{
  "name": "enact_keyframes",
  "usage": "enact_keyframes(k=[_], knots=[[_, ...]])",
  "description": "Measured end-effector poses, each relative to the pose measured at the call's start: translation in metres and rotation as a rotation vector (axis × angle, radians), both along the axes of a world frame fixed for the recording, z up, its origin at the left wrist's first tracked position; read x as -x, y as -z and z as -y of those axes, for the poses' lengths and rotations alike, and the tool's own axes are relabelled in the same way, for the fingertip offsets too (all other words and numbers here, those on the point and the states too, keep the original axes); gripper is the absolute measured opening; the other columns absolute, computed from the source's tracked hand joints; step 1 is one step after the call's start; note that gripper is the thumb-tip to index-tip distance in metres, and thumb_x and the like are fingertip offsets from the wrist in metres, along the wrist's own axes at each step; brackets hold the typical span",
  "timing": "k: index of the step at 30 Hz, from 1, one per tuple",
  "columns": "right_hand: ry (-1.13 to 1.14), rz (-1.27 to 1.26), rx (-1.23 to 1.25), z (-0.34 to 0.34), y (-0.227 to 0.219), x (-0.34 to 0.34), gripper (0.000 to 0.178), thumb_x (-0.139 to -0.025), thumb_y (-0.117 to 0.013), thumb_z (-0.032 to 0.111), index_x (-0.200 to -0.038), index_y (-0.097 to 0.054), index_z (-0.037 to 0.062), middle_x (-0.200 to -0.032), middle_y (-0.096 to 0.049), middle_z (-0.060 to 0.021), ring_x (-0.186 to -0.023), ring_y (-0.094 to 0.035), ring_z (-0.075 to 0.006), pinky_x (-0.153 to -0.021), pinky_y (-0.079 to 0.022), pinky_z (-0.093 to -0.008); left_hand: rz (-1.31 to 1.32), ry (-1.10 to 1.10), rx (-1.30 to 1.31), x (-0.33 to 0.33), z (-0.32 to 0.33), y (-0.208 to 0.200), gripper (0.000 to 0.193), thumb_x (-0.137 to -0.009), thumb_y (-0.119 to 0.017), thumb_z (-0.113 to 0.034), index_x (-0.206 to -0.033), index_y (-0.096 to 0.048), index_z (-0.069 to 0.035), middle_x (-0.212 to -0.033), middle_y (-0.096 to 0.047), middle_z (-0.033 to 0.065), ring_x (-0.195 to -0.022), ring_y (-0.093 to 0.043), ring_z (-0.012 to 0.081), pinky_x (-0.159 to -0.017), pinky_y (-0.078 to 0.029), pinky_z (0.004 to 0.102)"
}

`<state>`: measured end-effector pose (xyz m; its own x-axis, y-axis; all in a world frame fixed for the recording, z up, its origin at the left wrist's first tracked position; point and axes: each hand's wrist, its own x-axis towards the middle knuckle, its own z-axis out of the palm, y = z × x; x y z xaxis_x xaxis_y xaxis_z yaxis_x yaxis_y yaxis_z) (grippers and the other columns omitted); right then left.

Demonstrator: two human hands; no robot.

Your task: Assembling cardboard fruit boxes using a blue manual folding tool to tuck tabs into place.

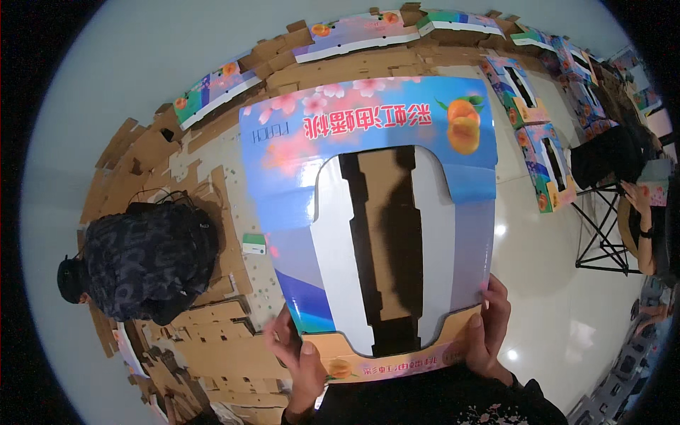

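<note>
Right in front of me is a printed cardboard fruit box (pixel 382 117), blue, pink and orange with peaches and blossoms on it. A wide cut-out in its top shows white inner flaps and the brown cardboard inside. My left hand (pixel 296 358) grips the box's near left corner, thumb on the orange near panel and fingers at the side. On the near right corner, my right hand (pixel 489 333) holds it the same way, thumb on top and fingers around the side. The underside of the box is hidden.
A dark patterned backpack (pixel 152 258) and a black cap (pixel 71 280) lie at left near flattened cardboard (pixel 219 354). Beside them is a small green-and-white box (pixel 253 244). Finished-looking boxes (pixel 545 166) stand at right, near a person (pixel 641 234) and a black folding stool frame (pixel 602 230).
</note>
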<state>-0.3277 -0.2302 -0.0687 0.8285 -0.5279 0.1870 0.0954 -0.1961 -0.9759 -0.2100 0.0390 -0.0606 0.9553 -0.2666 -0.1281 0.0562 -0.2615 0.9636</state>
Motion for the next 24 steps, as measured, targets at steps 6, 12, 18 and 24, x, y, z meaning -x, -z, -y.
enact_keyframes(k=[6, 12, 18, 24], knots=[[0.009, -0.028, 0.031, 0.009, -0.001, -0.002, 0.058, -0.099, -0.05, 0.023, -0.145, -0.029, -0.007, -0.146, -0.037, -0.0274, -0.137, -0.04, -0.0345, -0.113, -0.033, -0.0501, -0.581, -0.067, 0.203, 0.001, 0.0, -0.028, 0.103, -0.087, -0.065, -0.023, -0.159, 0.004, -0.001, -0.156, -0.027, 0.0172, -0.139, -0.036, 0.0279, -0.114, -0.03, 0.0398], [0.21, 0.033, 0.505, 0.061, -0.033, -0.026, 0.054, -0.098, -0.057, 0.019, -0.14, -0.039, -0.009, -0.143, -0.045, -0.0291, -0.131, -0.048, -0.0337, -0.106, -0.041, -0.0448, -0.114, 0.007, 0.333, -0.027, 0.049, -0.041, 0.108, -0.076, -0.078, -0.027, -0.155, -0.009, 0.0, -0.151, -0.029, 0.0192, -0.137, -0.036, 0.0308, -0.112, -0.034, 0.0437], [0.505, 0.094, 0.559, 0.059, -0.089, -0.04, 0.051, -0.098, -0.054, 0.015, -0.144, -0.04, -0.0033, -0.134, -0.058, -0.0271, -0.067, -0.045, -0.0057, -0.065, -0.04, -0.0219, 0.543, 0.117, 0.589, -0.062, 0.178, -0.031, 0.101, -0.069, -0.085, -0.02, -0.146, -0.024, -0.001, -0.146, -0.029, 0.0245, -0.136, -0.038, 0.0345, -0.111, -0.035, 0.0458], [0.356, -0.141, 0.369, 0.099, -0.07, -0.062, 0.034, -0.103, -0.053, 0.021, -0.129, -0.054, -0.0009, -0.095, -0.065, -0.0037, -0.074, -0.05, -0.0057, -0.063, -0.039, -0.0228, 0.455, 0.233, 0.648, -0.041, 0.26, -0.025, 0.095, -0.074, -0.084, -0.02, -0.146, -0.025, -0.004, -0.148, -0.019, 0.0253, -0.14, -0.026, 0.0383, -0.112, -0.03, 0.0496]])
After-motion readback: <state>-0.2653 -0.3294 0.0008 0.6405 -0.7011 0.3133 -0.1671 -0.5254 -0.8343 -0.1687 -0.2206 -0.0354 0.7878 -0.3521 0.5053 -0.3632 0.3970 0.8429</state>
